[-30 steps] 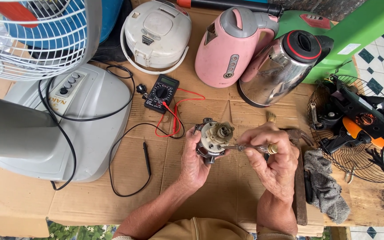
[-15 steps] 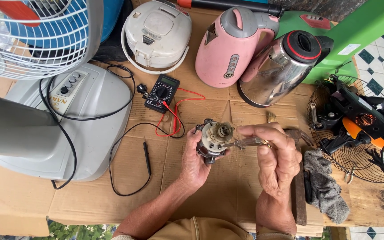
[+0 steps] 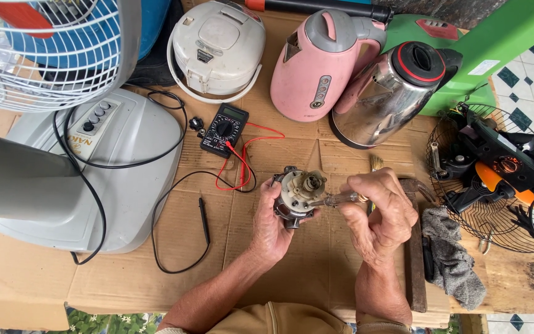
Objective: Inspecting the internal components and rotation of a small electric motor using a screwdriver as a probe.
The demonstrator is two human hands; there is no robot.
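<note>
Pink kettle (image 3: 322, 65); steel kettle (image 3: 390, 99), red-ringed black lid; black multimeter (image 3: 224, 130), red leads; grey rag (image 3: 452, 260).

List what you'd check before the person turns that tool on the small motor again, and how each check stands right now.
1. Left hand grips the small round grey-and-cream fan motor firmly: ok.
2. Right hand holds the slim metal screwdriver near its handle: ok.
3. Screwdriver tip seated in a screw: cannot tell, too small.
4. Red and black multimeter probe leads clear of the hands: ok.
5. Steel kettle standing clear of the right hand: ok.
</note>
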